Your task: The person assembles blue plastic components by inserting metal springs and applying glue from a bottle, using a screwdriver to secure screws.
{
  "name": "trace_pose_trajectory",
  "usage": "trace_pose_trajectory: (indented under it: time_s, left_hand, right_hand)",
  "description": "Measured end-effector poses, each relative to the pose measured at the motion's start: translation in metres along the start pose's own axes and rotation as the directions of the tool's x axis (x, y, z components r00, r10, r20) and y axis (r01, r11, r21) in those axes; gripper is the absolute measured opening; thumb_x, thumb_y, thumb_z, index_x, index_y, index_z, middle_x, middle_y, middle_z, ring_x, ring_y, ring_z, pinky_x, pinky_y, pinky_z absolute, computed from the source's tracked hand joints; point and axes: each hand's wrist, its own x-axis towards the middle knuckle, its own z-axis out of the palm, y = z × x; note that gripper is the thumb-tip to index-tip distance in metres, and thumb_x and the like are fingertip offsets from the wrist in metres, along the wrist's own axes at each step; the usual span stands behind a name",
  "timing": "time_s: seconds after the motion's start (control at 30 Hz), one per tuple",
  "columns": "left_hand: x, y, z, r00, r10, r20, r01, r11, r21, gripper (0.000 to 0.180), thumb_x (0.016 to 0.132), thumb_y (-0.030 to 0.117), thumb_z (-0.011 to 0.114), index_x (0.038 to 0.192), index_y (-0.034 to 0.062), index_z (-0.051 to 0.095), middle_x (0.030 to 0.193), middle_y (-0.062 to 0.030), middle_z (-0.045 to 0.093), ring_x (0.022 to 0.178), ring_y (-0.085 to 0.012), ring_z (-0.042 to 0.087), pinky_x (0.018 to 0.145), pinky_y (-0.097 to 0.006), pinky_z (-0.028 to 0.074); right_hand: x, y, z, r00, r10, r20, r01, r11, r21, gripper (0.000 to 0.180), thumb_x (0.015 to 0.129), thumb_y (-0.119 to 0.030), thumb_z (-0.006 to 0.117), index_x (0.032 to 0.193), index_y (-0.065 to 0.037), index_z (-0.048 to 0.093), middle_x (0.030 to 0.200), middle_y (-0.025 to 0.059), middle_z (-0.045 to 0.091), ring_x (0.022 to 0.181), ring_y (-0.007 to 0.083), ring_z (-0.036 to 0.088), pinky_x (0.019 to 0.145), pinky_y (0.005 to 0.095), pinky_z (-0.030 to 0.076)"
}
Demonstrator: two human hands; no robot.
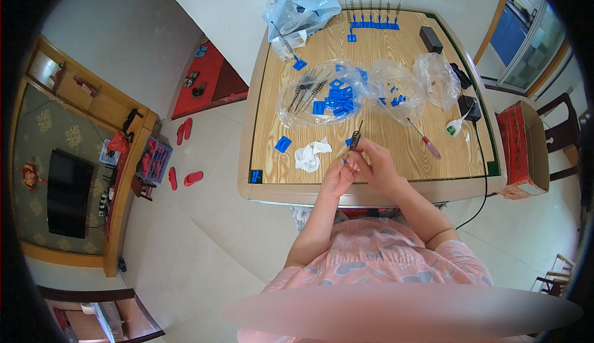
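Seated work at a wooden table (272, 167), viewed from the head. The right hand (378, 168) grasps a dark spring (355, 140) between thumb and fingers, a thin rod projecting from its upper end. The left hand (338, 179) is closed at the fingertips about the lower end of the same piece, where a speck of blue shows; whether this is a separate cap cannot be told. The spring is thus held near-upright between the two hands, above the near edge of the table. A blue base (283, 144) lies flat to the left, beyond a crumpled tissue (312, 155). Behind the hands, a clear bag (289, 119) holds loose springs (303, 90) and further blue plates (339, 100); small blue parts (398, 100) lie in a second bag to its right, and a screwdriver (427, 144) rests nearer the right hand. Along the far edge stands a row of upright units (375, 25), each a sprung rod on a blue foot. Judging by these, the step in hand is the joining of spring, rod and small blue fitting; the next move calls for a steady left pinch while the right fingers align and press or turn the spring.
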Motion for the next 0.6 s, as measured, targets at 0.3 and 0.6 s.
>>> trace_pose_trajectory:
  time_s: [0.3, 0.6]
  left_hand:
    - [-0.0013, 0.0012, -0.0019, 1.000, -0.008, 0.008, 0.009, 1.000, -0.027, 0.029, 0.088, 0.036, 0.061, 0.082, 0.0105, 0.050, 0.084, 0.0014, 0.048, 0.084, -0.0132, 0.048, 0.080, -0.029, 0.041]
    - [-0.0003, -0.0009, 0.0003, 1.000, 0.004, -0.013, -0.005, 1.000, -0.017, 0.028, 0.088, 0.036, 0.061, 0.083, 0.0100, 0.051, 0.084, 0.0011, 0.049, 0.084, -0.0134, 0.048, 0.079, -0.029, 0.041]
  right_hand:
    - [-0.0010, 0.0031, 0.0023, 0.999, 0.036, 0.012, -0.036, 0.999, 0.022, 0.010, 0.084, -0.004, 0.060, 0.088, -0.002, 0.051, 0.076, 0.0147, 0.053, 0.069, 0.0336, 0.055, 0.059, 0.0387, 0.044]
    - [-0.0020, 0.0052, 0.0031, 1.000, -0.002, -0.011, 0.001, 1.000, -0.019, 0.010, 0.084, -0.005, 0.060, 0.088, -0.002, 0.051, 0.077, 0.0148, 0.054, 0.069, 0.0336, 0.056, 0.059, 0.0389, 0.044]
